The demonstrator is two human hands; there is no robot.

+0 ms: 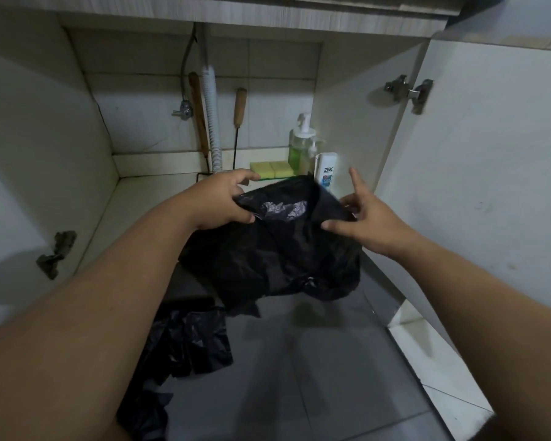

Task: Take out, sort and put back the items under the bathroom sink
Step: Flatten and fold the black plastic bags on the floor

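Observation:
A black plastic bag (pixel 277 249) hangs in front of the open under-sink cabinet. My left hand (pixel 218 203) grips its upper left edge. My right hand (pixel 366 221) pinches its upper right edge between thumb and lower fingers, with the index finger pointing up. Inside the cabinet at the back right stand a green soap pump bottle (pixel 300 144), a smaller pump bottle (pixel 312 154) and a white ZINC bottle (pixel 326 171). Two yellow sponges (pixel 272 169) lie beside them.
More black plastic bags (pixel 185 348) lie on the grey floor tiles at lower left. A white corrugated drain hose (pixel 211 119), a water valve (pixel 185 110) and two wooden-handled tools (pixel 239 106) stand at the cabinet's back wall. The right cabinet door (pixel 490 170) stands open.

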